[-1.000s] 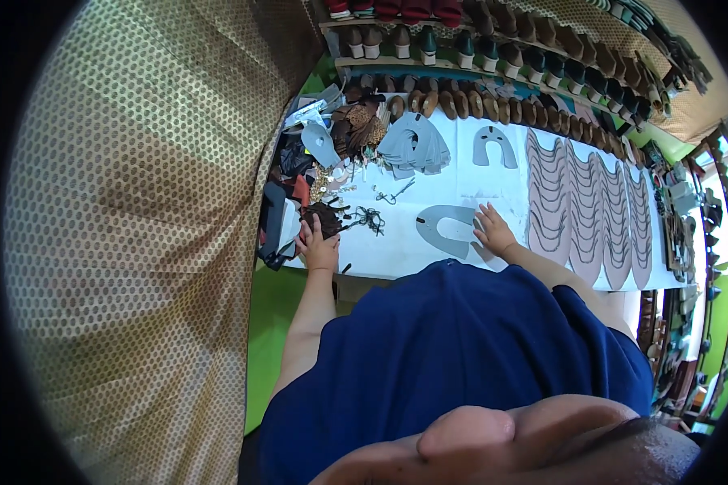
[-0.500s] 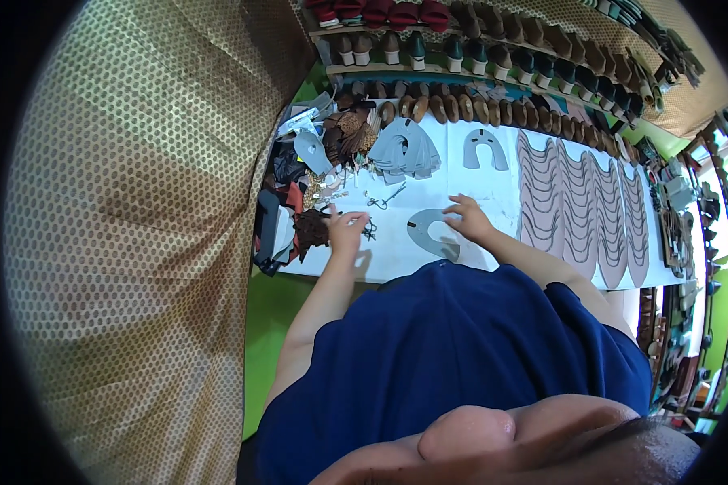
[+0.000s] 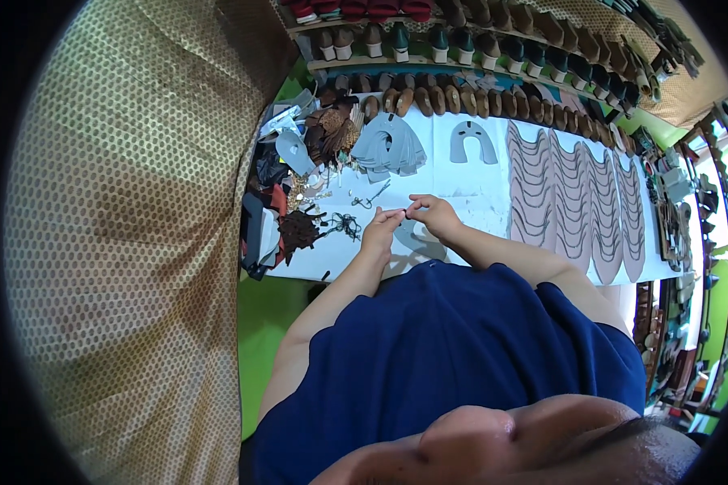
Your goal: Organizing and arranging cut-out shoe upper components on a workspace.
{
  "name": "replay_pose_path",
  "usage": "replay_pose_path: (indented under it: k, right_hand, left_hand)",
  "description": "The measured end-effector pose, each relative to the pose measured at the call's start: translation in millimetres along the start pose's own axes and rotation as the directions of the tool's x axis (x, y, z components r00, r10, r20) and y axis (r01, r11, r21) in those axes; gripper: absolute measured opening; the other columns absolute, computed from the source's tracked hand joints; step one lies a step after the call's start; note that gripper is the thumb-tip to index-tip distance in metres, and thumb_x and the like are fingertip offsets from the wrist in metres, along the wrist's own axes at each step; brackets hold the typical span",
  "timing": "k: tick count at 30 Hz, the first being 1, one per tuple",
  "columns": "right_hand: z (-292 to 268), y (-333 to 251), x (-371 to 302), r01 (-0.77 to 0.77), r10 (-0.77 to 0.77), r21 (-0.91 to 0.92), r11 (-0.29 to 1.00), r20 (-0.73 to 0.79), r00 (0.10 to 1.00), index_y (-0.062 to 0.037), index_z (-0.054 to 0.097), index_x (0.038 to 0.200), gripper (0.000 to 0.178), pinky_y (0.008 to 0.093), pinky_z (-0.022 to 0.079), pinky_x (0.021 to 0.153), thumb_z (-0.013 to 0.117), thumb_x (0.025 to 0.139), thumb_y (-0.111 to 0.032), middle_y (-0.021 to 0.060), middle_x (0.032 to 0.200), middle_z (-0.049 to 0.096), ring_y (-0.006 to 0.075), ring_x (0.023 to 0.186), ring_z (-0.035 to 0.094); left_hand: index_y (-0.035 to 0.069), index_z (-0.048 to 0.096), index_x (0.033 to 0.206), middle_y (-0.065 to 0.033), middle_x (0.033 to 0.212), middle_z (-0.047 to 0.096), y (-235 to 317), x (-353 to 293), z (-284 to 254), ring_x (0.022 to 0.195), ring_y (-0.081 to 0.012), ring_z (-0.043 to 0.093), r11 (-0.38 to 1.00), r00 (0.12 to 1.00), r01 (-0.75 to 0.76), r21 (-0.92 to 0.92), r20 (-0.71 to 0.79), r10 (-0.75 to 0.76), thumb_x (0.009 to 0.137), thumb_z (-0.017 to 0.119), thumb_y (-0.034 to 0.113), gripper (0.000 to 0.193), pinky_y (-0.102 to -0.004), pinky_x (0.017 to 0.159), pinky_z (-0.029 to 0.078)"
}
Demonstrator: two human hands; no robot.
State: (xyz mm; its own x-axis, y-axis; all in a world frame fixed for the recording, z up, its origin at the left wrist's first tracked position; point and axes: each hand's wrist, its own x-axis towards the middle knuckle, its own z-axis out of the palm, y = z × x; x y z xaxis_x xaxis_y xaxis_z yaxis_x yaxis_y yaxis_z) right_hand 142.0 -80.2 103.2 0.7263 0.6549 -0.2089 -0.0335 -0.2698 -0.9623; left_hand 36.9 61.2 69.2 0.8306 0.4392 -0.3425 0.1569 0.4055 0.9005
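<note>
My left hand [image 3: 383, 229] and my right hand [image 3: 435, 217] meet fingertip to fingertip above the table's near edge. A small dark piece [image 3: 405, 214] shows between their pinched fingertips; it is too small to name. Under the hands lies a grey curved shoe-upper piece [image 3: 416, 238], partly covered by them and their shadow. Left of my left hand are a tangle of dark cords [image 3: 344, 225] and a bundle of dark brown strips [image 3: 300, 230]. Beyond the hands a thin, dark, looped thing [image 3: 370, 195] lies on the white tabletop [image 3: 453, 187].
A fanned pile of grey upper pieces [image 3: 390, 149] and a single grey U-shaped piece [image 3: 471, 144] lie farther back. Overlapping pinkish pieces [image 3: 570, 210] fill the right side. Scraps [image 3: 328, 129] crowd the left, beside a patterned curtain [image 3: 137, 242]. Shoe lasts [image 3: 469, 101] line the back.
Both hands were apart with fingers spread; now they have come together over the grey piece, pinching a small dark piece. The left hand moved right, away from the cords. The view shifted slightly.
</note>
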Motion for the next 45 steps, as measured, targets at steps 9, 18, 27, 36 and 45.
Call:
replay_pose_path:
  k: [9, 18, 27, 36, 45]
  right_hand:
    - [-27, 57, 56, 0.239, -0.1, -0.798, 0.554, 0.221, 0.97, -0.0146, 0.074, 0.091, 0.013, 0.0735, 0.02, 0.111, 0.07, 0.083, -0.024, 0.0124, 0.152, 0.044, 0.044, 0.147, 0.023]
    - [-2, 77, 94, 0.332, 0.07, -0.85, 0.41, 0.392, 0.917, -0.0181, 0.077, 0.091, 0.014, 0.0784, 0.014, 0.109, 0.072, 0.082, -0.026, 0.0075, 0.158, 0.035, 0.0426, 0.151, 0.01]
    - [8, 97, 98, 0.395, -0.123, -0.817, 0.42, 0.379, 0.917, -0.0035, 0.06, 0.131, 0.047, 0.0747, 0.009, 0.113, 0.065, 0.086, -0.02, 0.0113, 0.154, 0.038, 0.0359, 0.152, 0.013]
    - [-2, 121, 83, 0.587, -0.43, -0.76, 0.279, 0.448, 0.784, -0.0041, 0.055, 0.132, 0.05, 0.0684, 0.022, 0.112, 0.066, 0.085, -0.018, 0.0086, 0.142, 0.049, 0.0313, 0.144, 0.033]
    - [-31, 129, 70, 0.684, -0.495, -0.658, 0.315, 0.501, 0.71, -0.0161, 0.065, 0.124, 0.039, 0.0644, 0.024, 0.113, 0.067, 0.086, -0.023, 0.008, 0.142, 0.052, 0.0291, 0.142, 0.037]
  left_hand:
    - [0.017, 0.061, 0.131, -0.025, 0.164, 0.008, -33, 13, -27, 0.15, -0.0503, 0.006, 0.241, 0.982, -0.138, 0.961, 0.101, 0.157, 0.083, 0.074, 0.038, 0.054, -0.0588, 0.118, 0.016]
    - [0.01, 0.018, 0.158, -0.0136, 0.167, 0.007, -66, 3, -37, 0.154, -0.0329, 0.004, -0.071, 0.972, -0.228, 0.971, 0.231, 0.041, 0.093, 0.055, 0.047, 0.084, -0.0525, 0.122, 0.006]
    - [0.005, 0.026, 0.156, -0.0173, 0.165, 0.014, -68, 7, -39, 0.153, -0.0369, 0.01, -0.027, 0.961, -0.26, 0.965, 0.261, 0.091, 0.089, 0.059, 0.046, 0.085, -0.0529, 0.122, 0.01]
    - [0.002, 0.025, 0.155, -0.0192, 0.164, 0.015, -73, 9, -42, 0.152, -0.0385, 0.011, -0.027, 0.966, -0.236, 0.971, 0.238, 0.097, 0.088, 0.06, 0.045, 0.086, -0.0521, 0.122, 0.011]
    - [-0.001, 0.026, 0.154, -0.0231, 0.164, 0.014, -76, 10, -42, 0.152, -0.0419, 0.011, 0.019, 0.964, -0.235, 0.972, 0.23, 0.135, 0.09, 0.06, 0.043, 0.084, -0.0522, 0.121, 0.012]
